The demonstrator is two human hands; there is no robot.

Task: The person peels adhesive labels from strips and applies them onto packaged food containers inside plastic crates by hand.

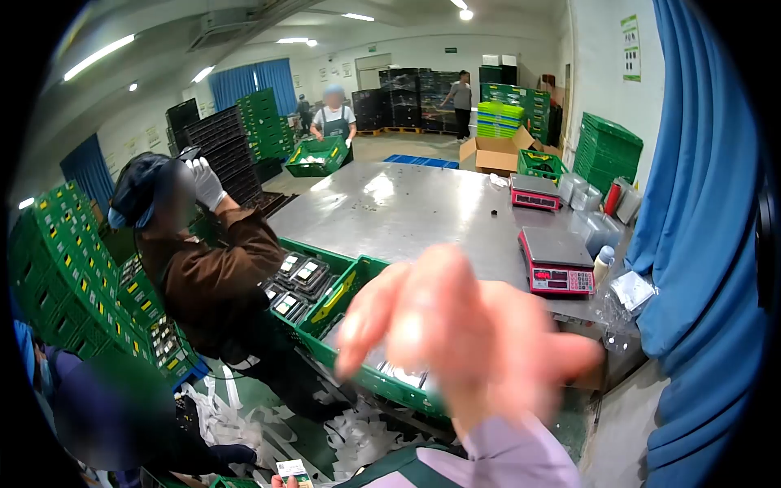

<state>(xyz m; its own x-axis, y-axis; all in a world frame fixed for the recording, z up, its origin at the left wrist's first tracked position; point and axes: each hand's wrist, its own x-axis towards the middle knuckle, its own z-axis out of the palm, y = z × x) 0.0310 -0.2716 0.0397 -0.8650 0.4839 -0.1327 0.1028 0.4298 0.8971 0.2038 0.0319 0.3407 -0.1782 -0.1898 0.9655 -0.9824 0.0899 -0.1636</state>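
My right hand [455, 333] is raised close to the camera and smeared by motion. Its fingers look bent but apart, with nothing seen between them. Behind it, partly covered, stands a green crate [332, 348] with clear-lidded packs inside. At the bottom edge, only the fingertips of my left hand [279, 482] show, pinching a small printed card or label [294, 469] in white and green. Beside the covered crate, another green crate [346, 264] holds several dark packs with clear lids [309, 275].
A metal table [390, 207] carries two red scales [557, 256], clear plastic boxes [598, 232] and a bottle [604, 259]. A person in a brown jacket [215, 260] stands left; another bends at lower left. Stacked green crates [69, 276], white strips [224, 419] and a blue curtain [700, 244] surround.
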